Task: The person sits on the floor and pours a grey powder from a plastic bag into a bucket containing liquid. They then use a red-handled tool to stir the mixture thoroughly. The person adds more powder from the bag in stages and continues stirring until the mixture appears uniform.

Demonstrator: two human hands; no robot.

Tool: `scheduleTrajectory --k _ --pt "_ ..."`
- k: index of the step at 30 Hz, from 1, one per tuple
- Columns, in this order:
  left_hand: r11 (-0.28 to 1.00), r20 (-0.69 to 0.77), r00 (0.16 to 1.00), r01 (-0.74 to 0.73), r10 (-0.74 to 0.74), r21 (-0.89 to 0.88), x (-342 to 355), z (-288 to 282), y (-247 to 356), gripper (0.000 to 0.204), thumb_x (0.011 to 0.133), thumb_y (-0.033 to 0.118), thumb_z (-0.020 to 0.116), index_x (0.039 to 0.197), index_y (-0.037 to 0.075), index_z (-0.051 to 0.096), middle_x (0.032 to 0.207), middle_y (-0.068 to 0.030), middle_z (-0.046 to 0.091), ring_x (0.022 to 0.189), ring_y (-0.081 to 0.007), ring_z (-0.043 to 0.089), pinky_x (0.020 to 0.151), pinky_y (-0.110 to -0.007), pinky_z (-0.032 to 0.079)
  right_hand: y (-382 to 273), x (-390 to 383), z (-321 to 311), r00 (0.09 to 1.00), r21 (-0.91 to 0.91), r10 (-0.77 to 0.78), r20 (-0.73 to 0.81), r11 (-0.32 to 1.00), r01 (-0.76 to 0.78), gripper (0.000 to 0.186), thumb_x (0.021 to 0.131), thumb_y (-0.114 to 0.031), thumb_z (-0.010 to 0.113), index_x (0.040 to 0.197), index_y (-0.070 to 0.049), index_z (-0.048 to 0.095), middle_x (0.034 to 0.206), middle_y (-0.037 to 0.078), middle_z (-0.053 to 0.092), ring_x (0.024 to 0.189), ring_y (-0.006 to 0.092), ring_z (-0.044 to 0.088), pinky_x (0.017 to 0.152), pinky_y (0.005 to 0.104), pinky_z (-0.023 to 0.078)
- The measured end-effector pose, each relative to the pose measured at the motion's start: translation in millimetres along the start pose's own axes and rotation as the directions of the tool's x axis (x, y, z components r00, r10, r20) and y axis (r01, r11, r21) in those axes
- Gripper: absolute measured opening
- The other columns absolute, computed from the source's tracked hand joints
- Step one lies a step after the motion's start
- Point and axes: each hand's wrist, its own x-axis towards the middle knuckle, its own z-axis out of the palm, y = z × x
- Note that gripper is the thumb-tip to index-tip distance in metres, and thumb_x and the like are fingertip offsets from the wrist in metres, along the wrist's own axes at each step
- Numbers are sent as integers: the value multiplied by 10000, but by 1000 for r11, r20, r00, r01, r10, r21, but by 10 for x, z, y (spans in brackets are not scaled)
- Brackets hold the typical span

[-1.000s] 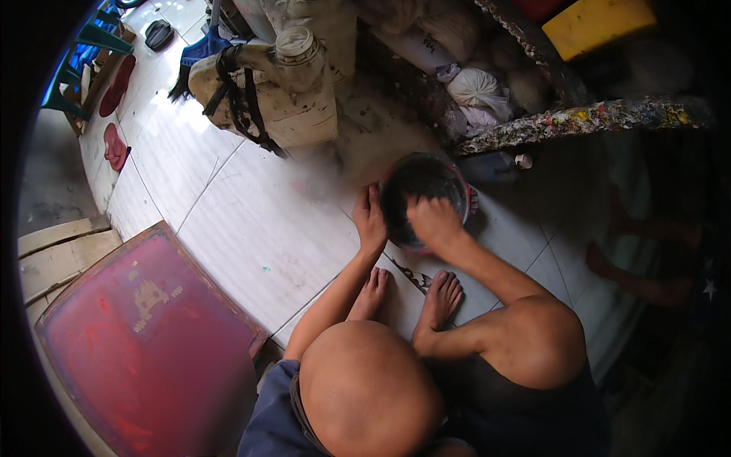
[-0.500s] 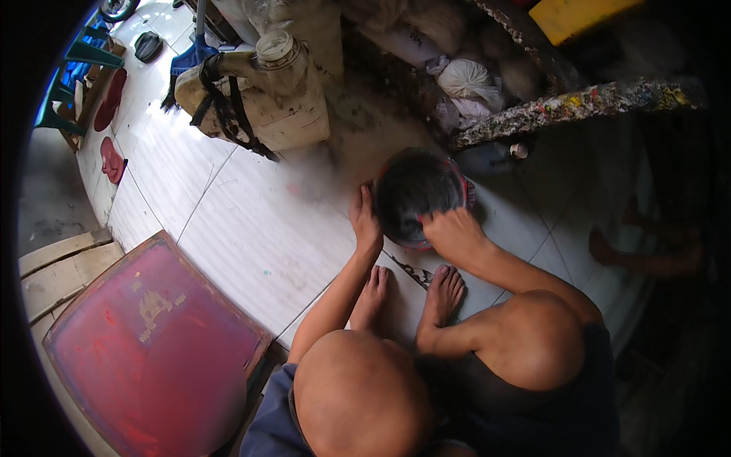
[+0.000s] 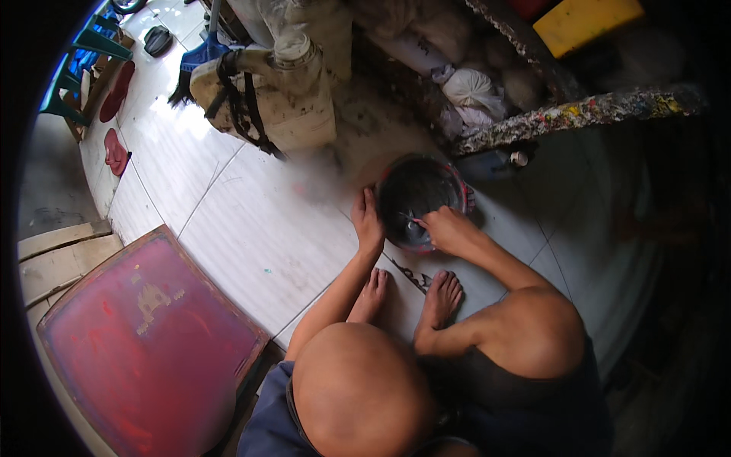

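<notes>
White tiled floor (image 3: 236,221) under me, seams showing, dark grime farther up. Directly on it: my bare feet (image 3: 439,301), dark bucket (image 3: 426,179) just ahead of them, grubby jug (image 3: 301,114), red sandals (image 3: 116,152) upper left.

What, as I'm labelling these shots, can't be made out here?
Head view throughout:
Tool: full shape too small, partly covered by the right hand.
Basin: contents unclear, too dark inside.
Wheel: cut off by the upper edge.
Bottle: outline lost in shadow.
</notes>
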Motion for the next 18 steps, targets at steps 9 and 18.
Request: scheduleTrajectory --k 9,18 --pt "993 -44 997 -56 61 103 0 11 6 376 1039 273 427 1172 -45 576 1094 -103 626 1014 -162 551 914 -289 415 -22 -204 -48 999 -48 -46 -14 998 45 115 780 -131 676 826 -38 726 761 235 670 814 391 682 729 494 536" --pt "984 -69 996 -37 50 176 -52 -1 18 367 1041 256 416 1134 -53 590 1033 -134 652 956 -182 579 885 -301 435 164 364 -490 767 -763 -640 -42 516 389 111 730 -138 629 744 -56 703 727 125 688 687 226 696 536 337 513"
